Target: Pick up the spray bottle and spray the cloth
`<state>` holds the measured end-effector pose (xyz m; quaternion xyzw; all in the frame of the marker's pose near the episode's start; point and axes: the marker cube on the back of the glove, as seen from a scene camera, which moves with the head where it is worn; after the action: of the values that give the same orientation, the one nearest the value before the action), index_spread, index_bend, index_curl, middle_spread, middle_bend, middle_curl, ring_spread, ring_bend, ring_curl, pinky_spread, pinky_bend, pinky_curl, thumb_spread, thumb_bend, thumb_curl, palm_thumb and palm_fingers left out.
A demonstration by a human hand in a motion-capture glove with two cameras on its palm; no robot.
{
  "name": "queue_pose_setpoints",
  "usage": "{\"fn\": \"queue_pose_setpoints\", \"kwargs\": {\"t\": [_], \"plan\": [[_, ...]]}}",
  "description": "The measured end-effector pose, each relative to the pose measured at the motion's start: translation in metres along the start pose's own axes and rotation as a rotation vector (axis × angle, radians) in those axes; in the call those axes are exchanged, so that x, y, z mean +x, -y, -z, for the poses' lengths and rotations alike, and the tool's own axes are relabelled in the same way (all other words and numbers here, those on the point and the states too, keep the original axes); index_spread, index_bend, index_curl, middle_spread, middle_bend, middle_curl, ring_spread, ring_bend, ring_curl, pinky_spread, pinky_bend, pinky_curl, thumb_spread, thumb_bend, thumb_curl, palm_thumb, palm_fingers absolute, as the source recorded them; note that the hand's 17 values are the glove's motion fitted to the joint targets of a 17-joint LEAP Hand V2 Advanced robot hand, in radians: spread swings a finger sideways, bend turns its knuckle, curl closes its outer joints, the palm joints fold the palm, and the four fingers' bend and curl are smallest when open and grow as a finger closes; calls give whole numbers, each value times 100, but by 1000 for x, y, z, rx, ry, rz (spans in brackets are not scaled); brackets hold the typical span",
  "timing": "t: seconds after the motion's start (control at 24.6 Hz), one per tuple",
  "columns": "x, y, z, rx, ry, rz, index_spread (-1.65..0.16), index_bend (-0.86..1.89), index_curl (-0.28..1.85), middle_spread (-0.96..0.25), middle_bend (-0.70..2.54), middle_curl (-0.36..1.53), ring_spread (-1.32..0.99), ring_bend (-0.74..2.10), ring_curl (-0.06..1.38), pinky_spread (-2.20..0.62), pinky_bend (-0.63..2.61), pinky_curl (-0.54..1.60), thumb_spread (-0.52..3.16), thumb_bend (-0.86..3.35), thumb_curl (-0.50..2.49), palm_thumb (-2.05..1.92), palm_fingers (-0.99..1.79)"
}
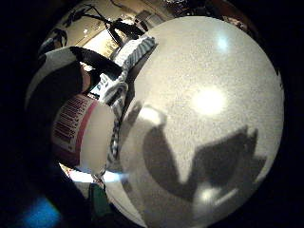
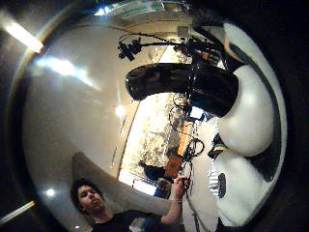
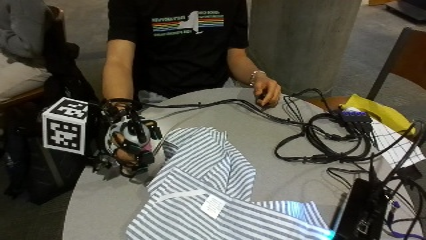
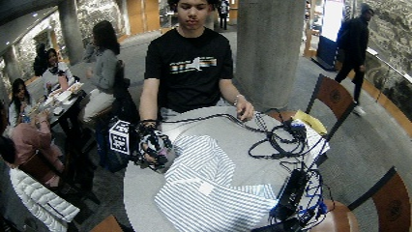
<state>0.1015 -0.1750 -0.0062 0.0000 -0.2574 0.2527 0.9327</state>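
Outside view: black-gloved right hand (image 3: pixel 130 145) at worktop (image 3: pixel 266 165) edge, grip curled round white plastic spray bottle (image 3: pixel 120 134), just beside grey-white striped cloth (image 3: pixel 206 165) lying flat. Little-finger palm view: bottle w/ barcode label (image 1: pixel 88 137) close to palm, touching cloth (image 1: pixel 121 80).

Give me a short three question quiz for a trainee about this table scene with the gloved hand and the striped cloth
1. True or false: the gloved right hand holds the spray bottle beside the striped cloth.
2. Where does the bare hand rest? A) on the cloth B) on the table among the cables C) on the bottle
3. Fill in: the bottle's label shows a printed ____.

Key: 1 true; 2 B; 3 barcode
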Motion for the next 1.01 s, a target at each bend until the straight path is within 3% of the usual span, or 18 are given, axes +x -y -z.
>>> {"fn": "queue_pose_setpoints", "kwargs": {"t": [0.32, 0.57, 1.01], "plan": [[-24, 4, -1, -283, -161, -180, -22, 11, 21, -7, 40, 47, -9, 60, 42, -4, 48, 36, 42, -2, 59, 114, 106], [-28, 5, -3, -378, -295, -307, -20, 10, 22, -7, 39, 48, -8, 59, 42, -6, 47, 37, 39, -3, 61, 113, 106], [-33, 2, -3, -470, -429, -357, -18, 9, 22, -6, 35, 49, -9, 57, 43, -7, 50, 38, 38, -3, 64, 111, 108]]}}
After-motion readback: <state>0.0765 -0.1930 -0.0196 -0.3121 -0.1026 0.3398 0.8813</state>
